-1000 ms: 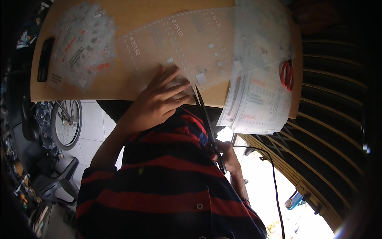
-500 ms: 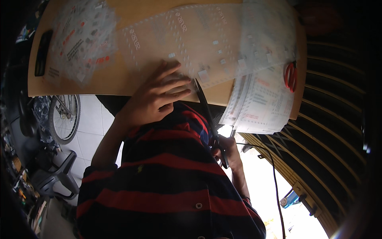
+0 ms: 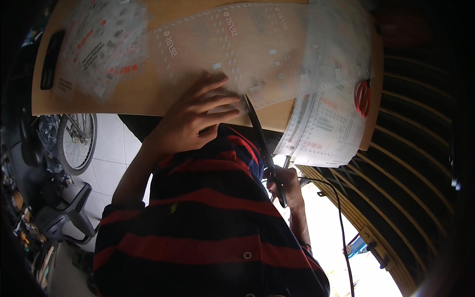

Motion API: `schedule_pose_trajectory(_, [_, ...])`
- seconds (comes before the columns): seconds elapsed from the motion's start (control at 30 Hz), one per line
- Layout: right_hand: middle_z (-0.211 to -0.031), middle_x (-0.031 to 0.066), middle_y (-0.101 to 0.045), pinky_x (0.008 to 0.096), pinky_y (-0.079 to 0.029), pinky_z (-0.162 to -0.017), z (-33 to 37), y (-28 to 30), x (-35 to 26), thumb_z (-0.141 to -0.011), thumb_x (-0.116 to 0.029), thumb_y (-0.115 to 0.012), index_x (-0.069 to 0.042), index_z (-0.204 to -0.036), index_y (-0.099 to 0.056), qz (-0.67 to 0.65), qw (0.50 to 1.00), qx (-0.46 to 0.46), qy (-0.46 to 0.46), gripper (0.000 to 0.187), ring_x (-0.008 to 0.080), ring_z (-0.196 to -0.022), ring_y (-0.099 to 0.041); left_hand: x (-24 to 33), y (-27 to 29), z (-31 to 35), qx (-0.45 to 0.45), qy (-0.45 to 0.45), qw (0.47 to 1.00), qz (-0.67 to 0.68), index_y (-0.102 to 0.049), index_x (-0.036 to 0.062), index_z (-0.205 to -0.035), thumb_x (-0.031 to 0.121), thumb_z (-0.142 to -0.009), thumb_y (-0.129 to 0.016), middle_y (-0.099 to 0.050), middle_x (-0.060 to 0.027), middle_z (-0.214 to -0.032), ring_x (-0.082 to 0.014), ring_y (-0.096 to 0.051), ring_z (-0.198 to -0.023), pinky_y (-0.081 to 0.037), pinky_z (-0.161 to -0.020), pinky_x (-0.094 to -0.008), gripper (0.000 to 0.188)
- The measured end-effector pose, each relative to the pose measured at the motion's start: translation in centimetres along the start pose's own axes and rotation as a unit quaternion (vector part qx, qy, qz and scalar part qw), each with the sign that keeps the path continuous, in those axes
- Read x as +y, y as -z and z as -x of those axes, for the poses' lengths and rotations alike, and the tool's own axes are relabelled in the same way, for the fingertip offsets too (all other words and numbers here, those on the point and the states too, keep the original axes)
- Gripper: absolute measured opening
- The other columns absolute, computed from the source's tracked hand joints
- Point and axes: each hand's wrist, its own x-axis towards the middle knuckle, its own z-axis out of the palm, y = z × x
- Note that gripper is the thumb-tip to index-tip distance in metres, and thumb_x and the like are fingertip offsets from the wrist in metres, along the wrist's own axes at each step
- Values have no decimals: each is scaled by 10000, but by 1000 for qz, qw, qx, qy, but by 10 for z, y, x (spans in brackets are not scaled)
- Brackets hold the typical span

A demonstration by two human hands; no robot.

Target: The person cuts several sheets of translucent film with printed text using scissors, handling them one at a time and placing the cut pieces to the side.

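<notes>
A long translucent plastic sheet (image 3: 198, 54) with printed bands lies across the brown tabletop (image 3: 267, 115). My left hand (image 3: 195, 114) rests on its near edge, fingers spread and flat. My right hand (image 3: 287, 185), below the table's near edge, is closed around long dark scissors (image 3: 262, 136). Their blade points up and away, its tip touching or just over the sheet's near edge, right beside my left fingertips. How far apart the blades stand I cannot tell.
A heap of cut clear plastic pieces (image 3: 106, 54) lies at the left. A stack of printed plastic sheets (image 3: 324, 131) overhangs the near right edge, with red loop handles (image 3: 362, 99) on it. A black cable (image 3: 341, 213) hangs right; a bicycle wheel (image 3: 77, 141) stands left.
The view has shifted slightly, so the table and sheets appear a little displaced. Both hands keep nearly the same pose, with the scissors still at the sheet's edge.
</notes>
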Motion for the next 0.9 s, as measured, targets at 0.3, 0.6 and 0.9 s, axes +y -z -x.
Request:
schedule_pose_trajectory(0.3, [-569,-30,-538,228,-359,-424,-3,-5,2,-838,-677,-719,8,-883,-665,13,1000,19,17,688,37,-465,-492,-1,0,1,4,4,1000,4,-760,177,-1168,-43,-740,-711,-631,-26,-1377,-329,-457,-1419,-280,-1221,-591,483])
schedule_pose_trajectory(0.6, [-570,-33,-535,243,-352,-430,-9,-6,-10,-821,-731,-691,7,-866,-659,28,999,21,-17,740,49,-475,-494,-3,1,2,-1,4,1000,17,-760,186,-1170,-25,-754,-720,-630,-20,-1390,-292,-470,-1412,-250,-1240,-570,468])
schedule_pose_trajectory(0.9, [-615,13,-573,308,-410,-530,-12,-10,-3,-815,-357,-868,10,-823,-627,-20,999,22,-23,440,68,-597,-460,-4,0,3,-1,1,1000,18,-755,186,-1175,-18,-759,-722,-627,-21,-1394,-291,-467,-1416,-242,-1243,-569,465])
